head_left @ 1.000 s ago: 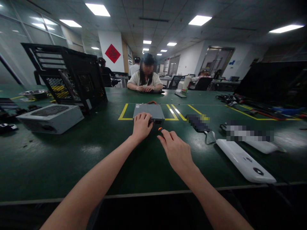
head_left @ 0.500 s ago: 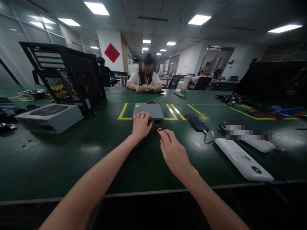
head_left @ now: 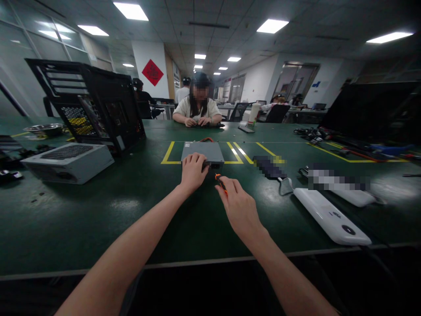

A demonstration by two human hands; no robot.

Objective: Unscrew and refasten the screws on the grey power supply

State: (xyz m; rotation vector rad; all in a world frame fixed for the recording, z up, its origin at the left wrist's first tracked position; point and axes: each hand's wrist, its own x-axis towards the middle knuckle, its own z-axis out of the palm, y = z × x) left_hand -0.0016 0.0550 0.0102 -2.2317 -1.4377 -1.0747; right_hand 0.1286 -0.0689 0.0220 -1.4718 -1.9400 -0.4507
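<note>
A flat grey metal box [head_left: 204, 152] lies on the green table [head_left: 98, 219] inside a yellow taped outline. My left hand [head_left: 192, 172] rests on the box's near left corner with the fingers curled over its edge. My right hand [head_left: 239, 209] is just to the right of it, pinched round a small orange-and-black tool [head_left: 219, 179] whose tip points at the box's near face. An orange cable [head_left: 207, 140] shows at the box's far edge.
A black computer case [head_left: 95, 105] stands at the left behind a grey power supply unit [head_left: 67, 161]. White devices [head_left: 330, 217] lie at the right, cables [head_left: 315, 134] beyond. A metal bowl [head_left: 46, 128] sits far left. A person [head_left: 198, 109] sits across the table.
My right hand has moved a little forward and left, bringing the orange tool closer to the box's near face. My left hand has stayed on the box.
</note>
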